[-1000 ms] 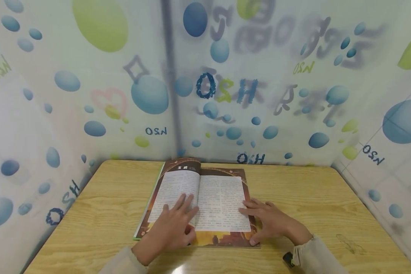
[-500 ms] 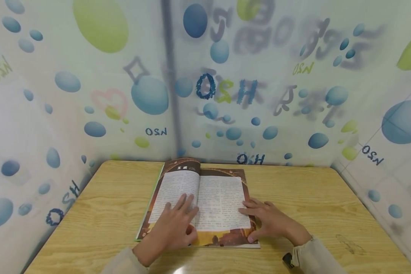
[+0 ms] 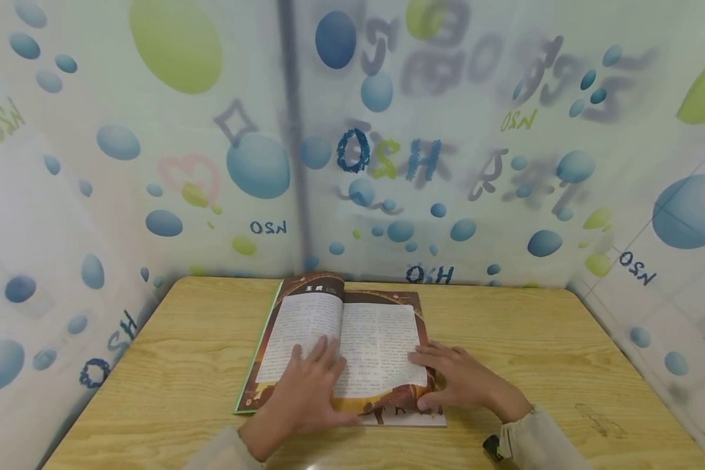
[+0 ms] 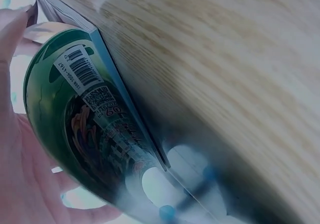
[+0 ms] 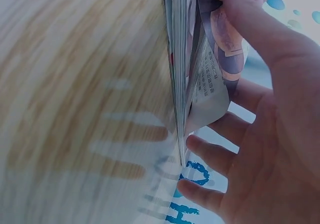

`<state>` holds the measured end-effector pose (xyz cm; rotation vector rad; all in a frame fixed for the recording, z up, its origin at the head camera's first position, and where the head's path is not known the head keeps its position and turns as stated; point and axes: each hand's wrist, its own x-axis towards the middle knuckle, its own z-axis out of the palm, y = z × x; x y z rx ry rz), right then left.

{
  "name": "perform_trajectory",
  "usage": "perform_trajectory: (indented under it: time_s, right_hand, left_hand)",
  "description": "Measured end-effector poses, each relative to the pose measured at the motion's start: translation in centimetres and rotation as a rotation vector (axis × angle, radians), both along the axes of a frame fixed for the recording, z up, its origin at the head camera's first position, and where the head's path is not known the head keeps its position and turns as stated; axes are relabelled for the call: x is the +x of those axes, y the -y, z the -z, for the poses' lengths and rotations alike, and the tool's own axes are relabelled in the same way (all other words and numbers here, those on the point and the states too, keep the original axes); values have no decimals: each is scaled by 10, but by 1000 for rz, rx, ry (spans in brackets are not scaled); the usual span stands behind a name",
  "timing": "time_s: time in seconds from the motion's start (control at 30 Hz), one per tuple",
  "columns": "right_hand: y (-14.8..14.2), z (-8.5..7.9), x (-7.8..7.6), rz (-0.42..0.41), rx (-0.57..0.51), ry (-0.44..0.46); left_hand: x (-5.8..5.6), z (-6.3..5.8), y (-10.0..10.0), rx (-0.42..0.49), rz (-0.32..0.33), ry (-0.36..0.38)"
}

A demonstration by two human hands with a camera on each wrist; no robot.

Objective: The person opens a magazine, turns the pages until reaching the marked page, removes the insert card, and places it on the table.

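An open magazine (image 3: pixel 378 333) lies on the wooden table, with printed text and brown and orange page borders. My left hand (image 3: pixel 302 385) rests on the left page near the fold, fingers spread, thumb stretched along the bottom edge. My right hand (image 3: pixel 464 378) pinches the lower right corner of the right-hand page (image 5: pixel 210 91), thumb at the corner and fingers on the outer margin. That page's lower edge bows up, and part of a sheet beneath shows. In the left wrist view, the green cover (image 4: pixel 42 101) with a barcode curves up beside my left hand.
The wooden table (image 3: pixel 523 326) extends on both sides of the magazine. Behind it and at the sides hang pale curtains (image 3: pixel 352 215) with bubble and H2O prints. A small black object (image 3: pixel 493 448) sits at the right sleeve cuff.
My left thumb has straightened out toward the right from its tucked position. My right thumb has shifted slightly left and up, and the page's lower edge has lifted, uncovering part of the sheet below.
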<state>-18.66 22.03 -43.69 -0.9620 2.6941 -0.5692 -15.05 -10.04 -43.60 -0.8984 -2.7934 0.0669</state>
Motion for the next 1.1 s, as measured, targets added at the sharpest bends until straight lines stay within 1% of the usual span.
perform_trajectory:
  time_s: [0.17, 0.3, 0.43, 0.57, 0.7, 0.83, 0.93, 1.0, 1.1]
  right_hand:
    - [1, 0, 0, 16, -9, -7]
    - [1, -1, 0, 34, -23, -23]
    - [0, -5, 2, 39, -45, -38]
    - [-4, -9, 2, 28, -83, -14]
    - [-8, -11, -1, 33, -115, 17]
    - [-11, -14, -4, 86, -141, 45]
    - [-13, -16, -4, 150, -161, 68]
    - [-14, -18, -4, 182, -171, 79]
    - [-15, -18, -4, 204, -160, 74]
  left_hand:
    - [0, -2, -1, -31, 12, -24]
    - [0, -3, -1, -37, 22, -27]
    - [0, -4, -2, -35, 27, -26]
    - [1, -6, -2, -30, 36, -34]
    - [1, -7, 0, -22, 59, -65]
    - [1, -7, 1, -7, 88, -98]
    - [2, -9, 2, 40, 112, -98]
    - [2, -11, 2, 73, 134, -89]
    - [2, -13, 2, 75, 179, -113]
